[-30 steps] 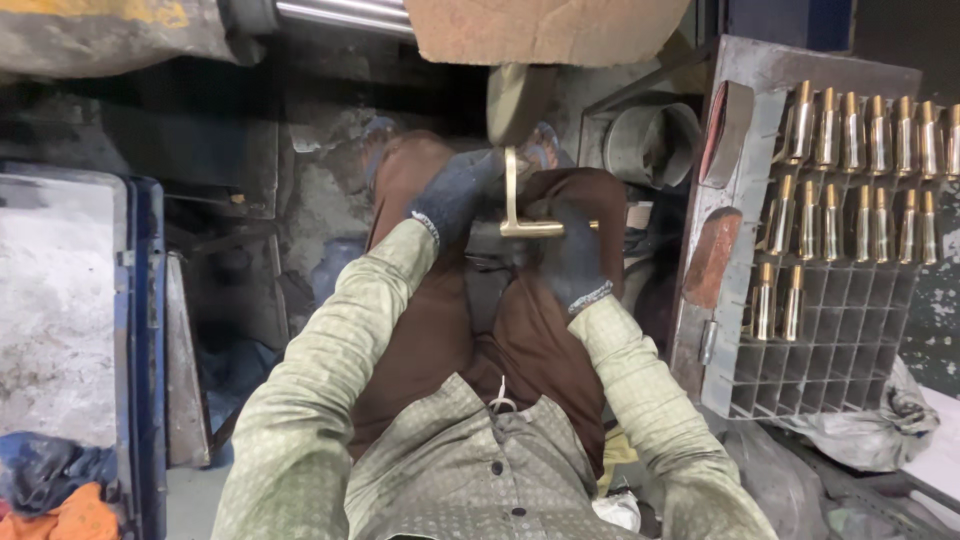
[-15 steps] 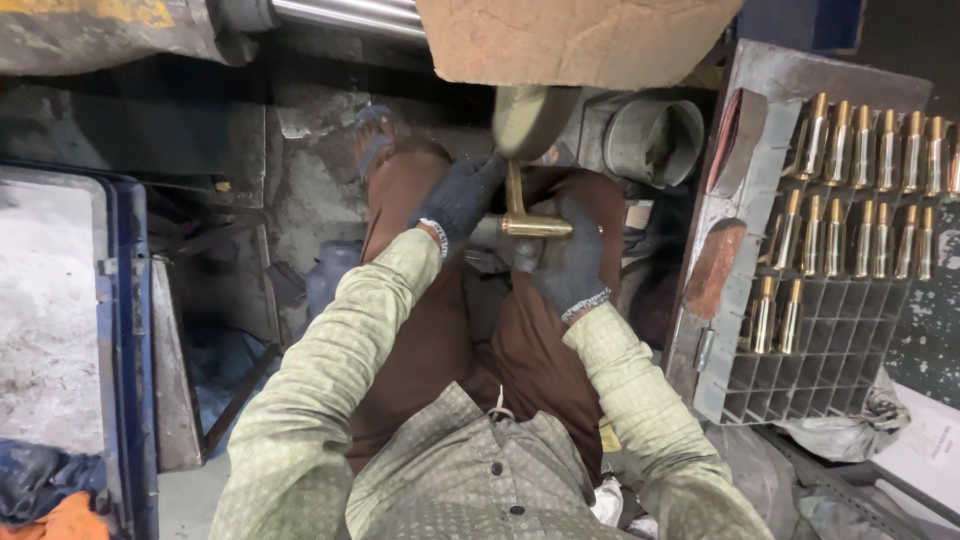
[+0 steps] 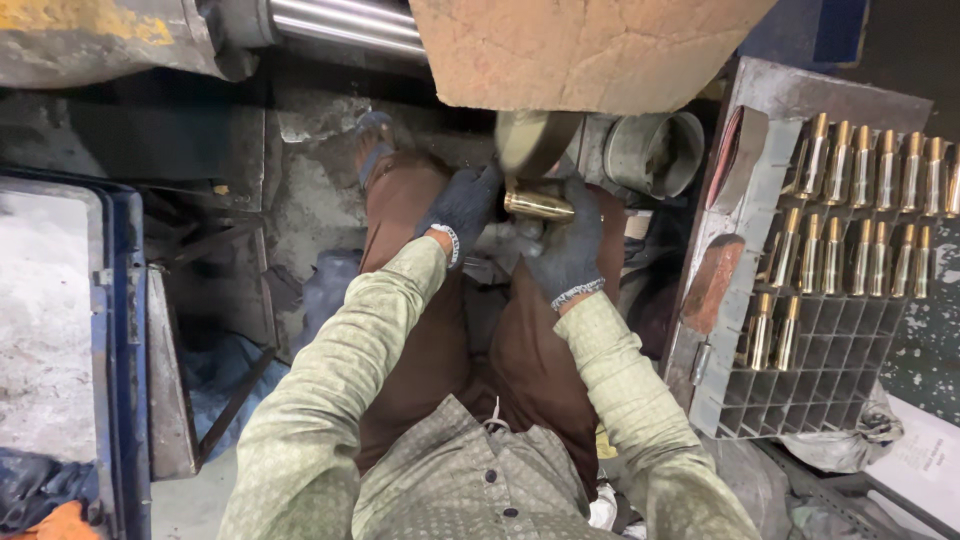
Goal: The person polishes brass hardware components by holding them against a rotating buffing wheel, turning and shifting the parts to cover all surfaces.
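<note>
workpiece: a brass fitting, short, tubular and polished, held level just under a buffing wheel and touching its lower edge, as far as the view shows.
position: the fitting sits above the person's knees, in front of the body, left of a grey gridded tray.
handling, weight: judged solid metal, dense for its size, fully rigid; it does not flex under finger pressure.
handling, surface: the bright finish looks smooth and probably slippery; the knit gloves likely add friction.
handling, hold points: the two ends are the sensible places to take it, leaving the middle free for the wheel.
left hand: gloved in dark knit fabric, fingers curled together around the left end of the fitting, clamped on it.
right hand: gloved likewise, fingers wrapped from below and behind on the right end, closed on the fitting.
grip opening: no gap shows between fingers and metal on either side; fingertips are partly hidden by the wheel's shadow.
risk, judged: a loose hold could let the wheel pull the part away.
surroundings: brass parts stand upright in the tray's upper cells, lower cells hold none; a cardboard sheet covers the machine above; a grey round housing lies right of the wheel.
clothing: light green patterned sleeves, brown trousers.
</note>
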